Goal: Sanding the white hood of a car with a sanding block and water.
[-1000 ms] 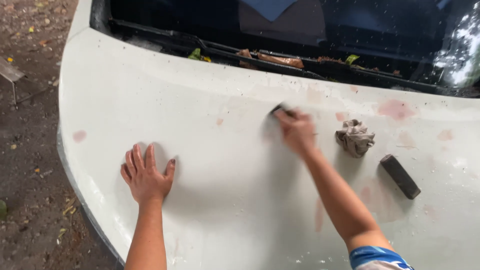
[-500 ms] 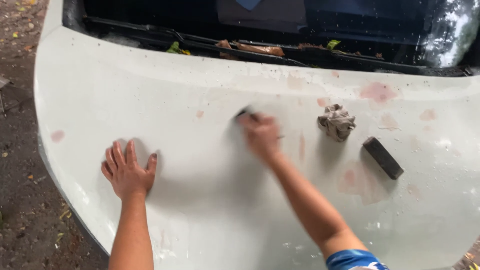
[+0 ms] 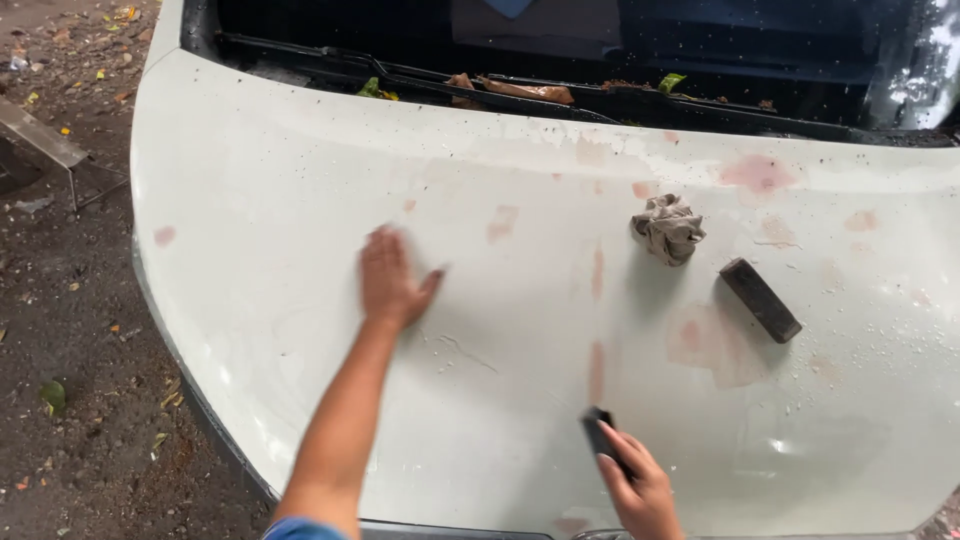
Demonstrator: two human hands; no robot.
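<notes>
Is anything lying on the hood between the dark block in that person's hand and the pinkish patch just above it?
Nothing visible. The right hand holds the small dark block directly below the pinkish patch on bare hood. The crumpled rag and the second block lie farther off.

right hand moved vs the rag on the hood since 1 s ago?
Yes. The right hand with its dark block pulled back toward the hood's near edge, away from the rag.

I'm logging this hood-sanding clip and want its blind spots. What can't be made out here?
Head view only:
- Dark block in the right hand: mostly covered by the fingers, kind unclear.
- Left hand: motion-blurred, fingers indistinct.
- Car hood: front edge cut off by the frame's bottom.
- Windshield: dark, interior unreadable.
</notes>
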